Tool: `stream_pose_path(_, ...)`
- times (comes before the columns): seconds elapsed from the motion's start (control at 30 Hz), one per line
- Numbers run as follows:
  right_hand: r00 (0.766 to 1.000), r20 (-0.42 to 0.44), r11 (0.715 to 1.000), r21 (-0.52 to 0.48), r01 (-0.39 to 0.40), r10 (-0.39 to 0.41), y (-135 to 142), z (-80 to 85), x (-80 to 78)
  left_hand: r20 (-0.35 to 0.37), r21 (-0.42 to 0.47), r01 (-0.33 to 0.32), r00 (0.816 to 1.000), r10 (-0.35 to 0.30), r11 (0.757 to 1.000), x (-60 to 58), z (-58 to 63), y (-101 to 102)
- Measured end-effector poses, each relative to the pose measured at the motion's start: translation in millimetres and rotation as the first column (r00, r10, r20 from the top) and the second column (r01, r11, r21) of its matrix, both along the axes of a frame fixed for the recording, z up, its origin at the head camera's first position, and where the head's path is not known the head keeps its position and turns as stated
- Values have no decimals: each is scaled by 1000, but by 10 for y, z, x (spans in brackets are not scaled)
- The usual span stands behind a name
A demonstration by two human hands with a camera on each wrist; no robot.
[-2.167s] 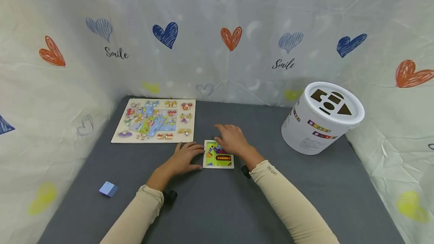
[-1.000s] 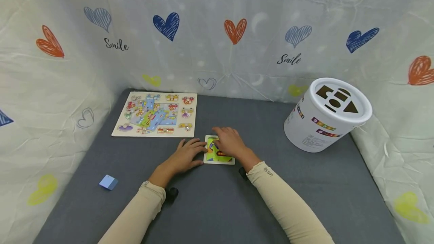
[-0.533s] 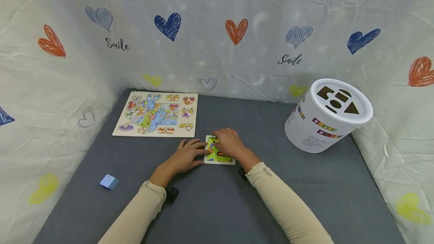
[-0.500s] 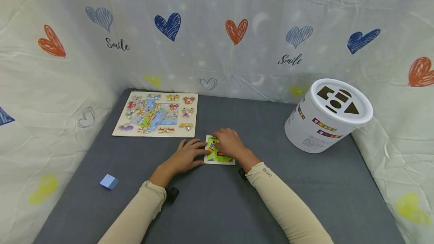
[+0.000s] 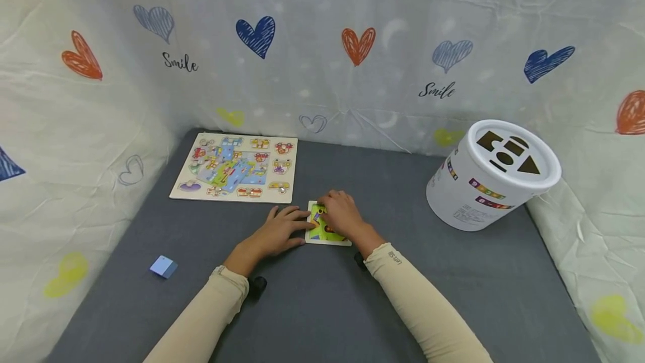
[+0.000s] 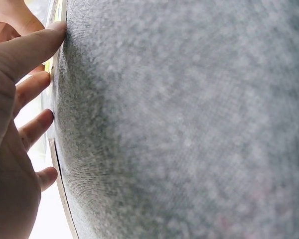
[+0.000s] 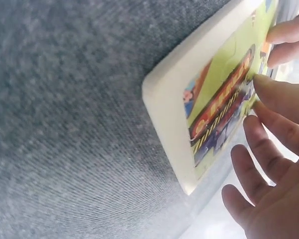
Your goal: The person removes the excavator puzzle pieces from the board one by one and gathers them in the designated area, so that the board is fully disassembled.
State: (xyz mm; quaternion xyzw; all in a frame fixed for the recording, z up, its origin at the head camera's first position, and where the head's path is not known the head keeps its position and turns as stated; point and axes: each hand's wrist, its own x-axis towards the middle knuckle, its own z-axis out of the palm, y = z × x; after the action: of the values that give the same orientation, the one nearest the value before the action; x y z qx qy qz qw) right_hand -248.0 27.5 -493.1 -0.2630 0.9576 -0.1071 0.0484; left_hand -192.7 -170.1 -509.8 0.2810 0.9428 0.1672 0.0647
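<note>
Head view: we see a small square cream-framed puzzle with a bright green vehicle picture (image 5: 318, 234) lying flat at the middle of the dark grey cloth-covered worktop (image 5: 312, 312), between the two hands. The left hand (image 5: 272, 237) rests at its left side with fingers spread and slightly bent, the fingertips reaching onto the frame and picture; it grasps nothing. The right hand (image 5: 345, 214) covers the upper right part of the picture. In the left wrist view we find the left thumb against the edge of the puzzle. In the right wrist view the right thumb and forefinger come close together at the picture's face, the other fingers bent loosely and apart; we cannot tell whether a piece is pinched there. Behind and to the left lies a large rectangular cream puzzle board with colourful printed shapes (image 5: 265, 195). A small light blue block (image 5: 163, 266) sits well apart at the left, and a white cylindrical tub (image 5: 466, 195), its lid pierced by dark geometric openings, stands at the right. Beyond the worktop hangs a pale backdrop printed with hearts and "Smile" (image 5: 302, 85).
</note>
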Motion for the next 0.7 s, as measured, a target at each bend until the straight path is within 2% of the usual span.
stream_pose_path(0.4, 1000, -1, 998, -63, 27, -27, 30, 31, -15, -1, -13, 6, 1000, -6, 1000, -30, 63, 31)
stream_pose_path(0.7, 995, -101, 997, -75, -18, 10, 47, -5, 11, -4, -36, -1, 1000, 1, 999, 2, 48, 33)
